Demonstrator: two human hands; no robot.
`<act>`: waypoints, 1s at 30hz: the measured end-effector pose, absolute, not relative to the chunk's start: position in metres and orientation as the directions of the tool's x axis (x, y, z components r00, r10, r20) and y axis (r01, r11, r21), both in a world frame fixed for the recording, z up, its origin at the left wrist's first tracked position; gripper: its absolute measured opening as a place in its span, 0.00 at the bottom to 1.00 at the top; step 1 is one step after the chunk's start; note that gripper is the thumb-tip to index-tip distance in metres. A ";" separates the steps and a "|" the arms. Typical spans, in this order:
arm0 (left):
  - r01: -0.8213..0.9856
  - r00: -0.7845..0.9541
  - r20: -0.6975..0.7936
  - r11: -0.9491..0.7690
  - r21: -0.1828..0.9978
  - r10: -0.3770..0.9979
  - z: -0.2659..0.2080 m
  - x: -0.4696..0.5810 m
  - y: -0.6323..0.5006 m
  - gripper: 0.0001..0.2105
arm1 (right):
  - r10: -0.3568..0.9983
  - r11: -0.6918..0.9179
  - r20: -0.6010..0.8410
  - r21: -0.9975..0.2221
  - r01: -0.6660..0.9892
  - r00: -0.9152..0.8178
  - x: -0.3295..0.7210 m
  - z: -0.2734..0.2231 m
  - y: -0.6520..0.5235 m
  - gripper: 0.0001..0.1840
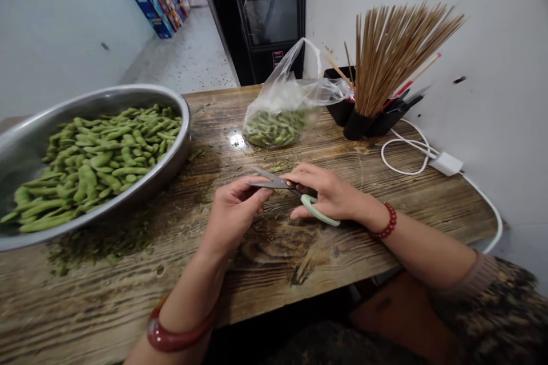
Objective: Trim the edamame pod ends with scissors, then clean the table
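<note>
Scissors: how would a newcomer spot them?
On the wooden table, look in front of the clear plastic bag. There the right hand holds the scissors, blades at the left hand. Only they have spread blades and a pale green handle.

There are two hands, one left hand [234,208] and one right hand [329,189]. I count one pair of scissors [276,183], one big metal bowl [185,138], one clear bag [278,94] and one wooden worktop [111,308]. The green pods [107,159] make two lots, one in the bowl and one in the bag, too many to count. There is one bead bracelet [389,221], one red bangle [173,337], one white block [446,163] and one black box with a screen [272,20]. The thin brown sticks [391,57] make one big bunch, too many to count. I see at least two black cups [358,126].
</note>
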State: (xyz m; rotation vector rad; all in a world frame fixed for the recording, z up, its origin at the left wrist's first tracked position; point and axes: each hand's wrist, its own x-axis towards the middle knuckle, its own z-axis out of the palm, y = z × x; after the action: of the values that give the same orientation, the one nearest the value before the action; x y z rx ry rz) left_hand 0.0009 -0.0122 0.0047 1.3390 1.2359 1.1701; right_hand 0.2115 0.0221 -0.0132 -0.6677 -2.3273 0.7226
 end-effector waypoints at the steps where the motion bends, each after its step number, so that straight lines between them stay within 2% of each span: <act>1: 0.110 0.051 0.059 -0.065 0.992 0.997 0.005 0.001 -0.012 0.04 | 0.602 0.728 0.400 -0.630 0.269 -0.691 0.211 -0.013 0.022 0.36; 11: 0.070 0.065 0.043 -0.048 0.996 0.997 0.007 0.004 -0.013 0.03 | 0.587 0.765 0.404 -0.561 0.317 -0.702 0.211 -0.013 0.020 0.34; 14: 0.073 0.064 0.036 -0.041 0.997 0.997 0.006 0.004 -0.013 0.02 | 0.590 0.767 0.407 -0.554 0.325 -0.697 0.211 -0.014 0.020 0.31; 17: 0.082 0.051 -0.011 0.007 0.997 0.999 0.003 0.002 -0.012 0.03 | 0.599 0.762 0.407 -0.554 0.335 -0.690 0.212 -0.015 0.021 0.27; 21: 0.043 0.009 -0.057 0.056 0.997 0.998 -0.001 -0.002 -0.009 0.06 | 0.624 0.750 0.442 -0.572 0.333 -0.645 0.215 -0.018 0.026 0.27; 25: -0.110 -0.063 -0.073 0.066 0.992 0.995 0.004 -0.006 -0.007 0.08 | 0.666 0.731 0.505 -0.586 0.348 -0.549 0.217 -0.023 0.030 0.27; 30: -0.325 -0.037 -0.166 0.145 0.934 0.985 0.011 -0.007 -0.006 0.12 | 0.653 0.738 0.514 -0.595 0.317 -0.555 0.215 -0.023 0.028 0.31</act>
State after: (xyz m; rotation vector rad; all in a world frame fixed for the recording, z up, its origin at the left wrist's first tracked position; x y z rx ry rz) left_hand -0.0071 -0.0061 0.0108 0.8230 1.0808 1.2749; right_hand 0.2147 0.0284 -0.0231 -0.7276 -2.1823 0.5721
